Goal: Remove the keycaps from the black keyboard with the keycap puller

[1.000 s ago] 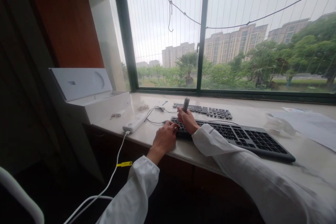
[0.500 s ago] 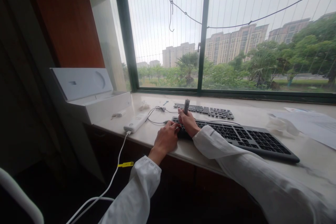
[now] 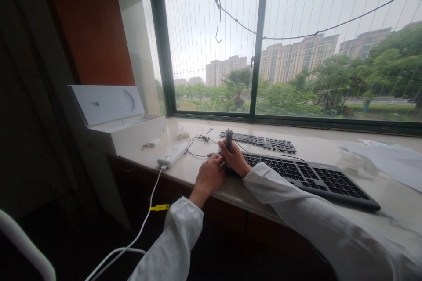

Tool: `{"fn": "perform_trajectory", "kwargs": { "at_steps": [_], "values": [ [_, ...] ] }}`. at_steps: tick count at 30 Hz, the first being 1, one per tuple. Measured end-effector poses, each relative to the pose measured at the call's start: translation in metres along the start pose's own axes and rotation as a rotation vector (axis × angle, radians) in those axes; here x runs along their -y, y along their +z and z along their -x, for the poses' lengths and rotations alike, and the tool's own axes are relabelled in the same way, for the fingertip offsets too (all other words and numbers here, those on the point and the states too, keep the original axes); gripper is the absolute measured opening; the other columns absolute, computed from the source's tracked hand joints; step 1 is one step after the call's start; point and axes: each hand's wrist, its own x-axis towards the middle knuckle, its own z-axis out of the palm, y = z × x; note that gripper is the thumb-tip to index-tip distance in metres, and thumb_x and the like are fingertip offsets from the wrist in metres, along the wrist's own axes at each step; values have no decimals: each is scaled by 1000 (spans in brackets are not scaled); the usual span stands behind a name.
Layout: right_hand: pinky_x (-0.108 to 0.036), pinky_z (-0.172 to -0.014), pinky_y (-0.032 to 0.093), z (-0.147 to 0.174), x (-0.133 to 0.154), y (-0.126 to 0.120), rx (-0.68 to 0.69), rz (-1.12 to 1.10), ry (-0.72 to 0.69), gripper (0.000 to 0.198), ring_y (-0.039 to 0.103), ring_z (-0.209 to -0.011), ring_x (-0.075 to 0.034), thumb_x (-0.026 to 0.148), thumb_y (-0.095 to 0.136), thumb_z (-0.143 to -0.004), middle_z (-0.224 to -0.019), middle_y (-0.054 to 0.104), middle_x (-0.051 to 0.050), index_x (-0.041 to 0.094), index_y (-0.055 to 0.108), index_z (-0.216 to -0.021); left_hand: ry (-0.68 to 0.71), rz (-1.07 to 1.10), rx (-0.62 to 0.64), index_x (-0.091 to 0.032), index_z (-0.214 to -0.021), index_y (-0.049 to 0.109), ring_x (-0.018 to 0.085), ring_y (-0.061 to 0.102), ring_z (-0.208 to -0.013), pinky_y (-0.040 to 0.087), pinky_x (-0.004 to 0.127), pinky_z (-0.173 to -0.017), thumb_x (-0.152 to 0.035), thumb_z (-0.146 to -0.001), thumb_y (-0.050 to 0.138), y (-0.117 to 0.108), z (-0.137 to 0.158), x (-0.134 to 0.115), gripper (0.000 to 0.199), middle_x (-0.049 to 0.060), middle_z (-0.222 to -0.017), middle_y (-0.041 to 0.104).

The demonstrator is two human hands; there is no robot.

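Note:
A black keyboard (image 3: 303, 170) lies along the front of the marble-patterned sill, its key caps off over much of the visible part. My right hand (image 3: 234, 159) is wrapped round a small dark brush (image 3: 228, 139), held upright over the keyboard's left end, with its top sticking up out of the fist. Close against it, my left hand (image 3: 210, 174) has its fingers curled at the keyboard's left edge. Those fingertips meet the right hand, and what they grip is hidden. Behind the keyboard, loose black key caps (image 3: 263, 140) are laid out in rows.
A white power bank (image 3: 172, 155) with a white cable (image 3: 153, 191) sits left of my hands. Further left stands an open white box (image 3: 132, 134). A thin black cable (image 3: 201, 138) lies behind. Papers (image 3: 392, 160) and crumpled clear plastic (image 3: 354, 158) lie at right.
The brush has tipped a little to the left and lower in my right hand. Both hands have drawn closer together at the keyboard's left end. The view has shifted slightly.

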Motion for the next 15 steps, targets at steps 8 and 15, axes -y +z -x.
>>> {"fn": "perform_trajectory", "kwargs": {
  "at_steps": [8,15],
  "values": [
    [-26,-57,36,2,6,-2,20,197,-108,29,40,-59,-11,45,47,-88,-65,44,3,20,43,-72,20,45,-13,-28,-102,63,19,61,-94,44,27,-80,-27,-89,46,1,0,3,21,2,-108,62],
    [-26,-58,37,7,14,-1,70,282,-149,24,42,-60,-12,41,47,-88,-65,47,3,21,44,-75,19,73,-34,-26,-102,62,20,60,-98,44,29,-85,-22,-85,48,4,-2,7,22,4,-110,62]
  ]
}}
